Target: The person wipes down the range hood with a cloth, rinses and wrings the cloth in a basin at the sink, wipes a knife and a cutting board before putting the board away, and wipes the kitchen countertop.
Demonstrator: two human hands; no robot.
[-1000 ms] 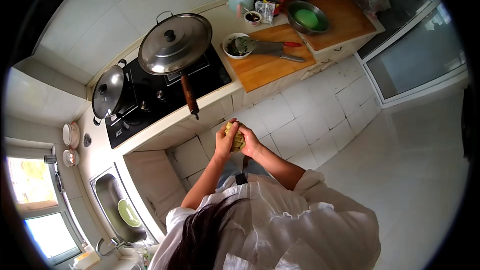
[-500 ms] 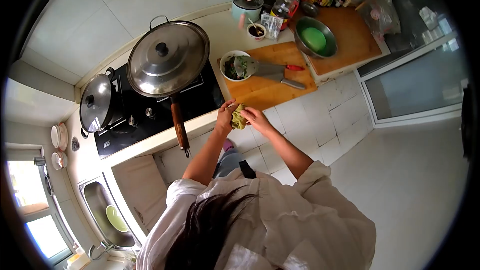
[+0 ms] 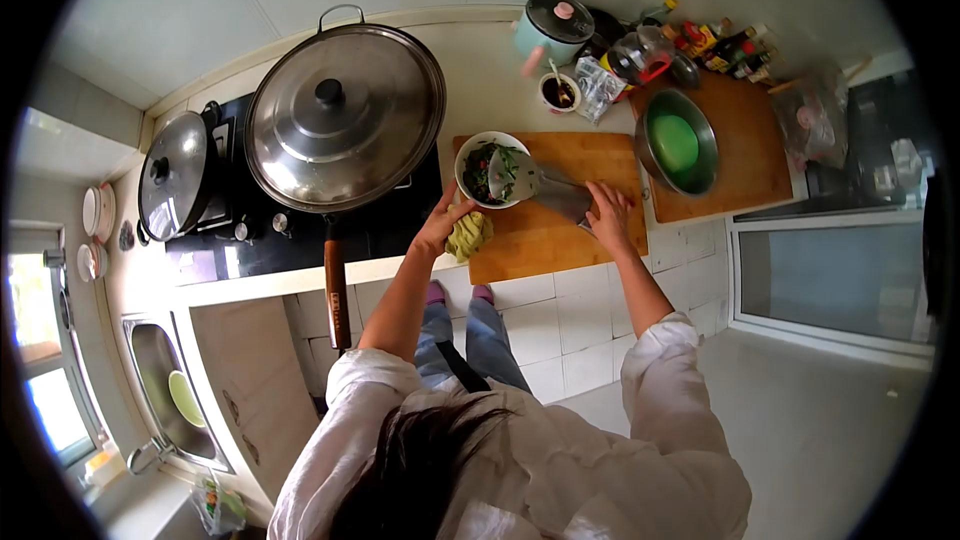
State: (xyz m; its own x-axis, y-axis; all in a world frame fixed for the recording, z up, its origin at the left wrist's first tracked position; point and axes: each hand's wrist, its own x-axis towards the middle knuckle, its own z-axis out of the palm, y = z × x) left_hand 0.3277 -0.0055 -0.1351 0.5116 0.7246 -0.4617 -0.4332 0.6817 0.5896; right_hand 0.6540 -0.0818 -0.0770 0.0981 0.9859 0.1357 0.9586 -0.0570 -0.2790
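Observation:
My left hand [image 3: 440, 226] is closed on a crumpled yellow-green cloth [image 3: 469, 237] at the left front edge of the wooden cutting board [image 3: 540, 252]. Its fingers reach up beside a white bowl [image 3: 466, 172] of chopped greens. A metal spatula [image 3: 525, 178] rests with its head in that bowl. My right hand [image 3: 611, 214] is over the handle end of a broad-bladed knife [image 3: 566, 202] lying on the board, its fingers curled down there. The handles of knife and spatula are mostly hidden under this hand.
Left of the board, a large lidded wok [image 3: 345, 120] and a smaller lidded pot [image 3: 180, 177] sit on the black stove [image 3: 230, 258]. The wok's wooden handle [image 3: 335, 285] juts past the counter edge. At right, a metal bowl [image 3: 655, 155] holds something green. Behind stand a sauce bowl [image 3: 547, 94] and bottles.
My hands were together in front of the counter, both on the cloth. Now they are apart: the left has brought the cloth to the board's edge, the right has moved to the knife. The view has shifted.

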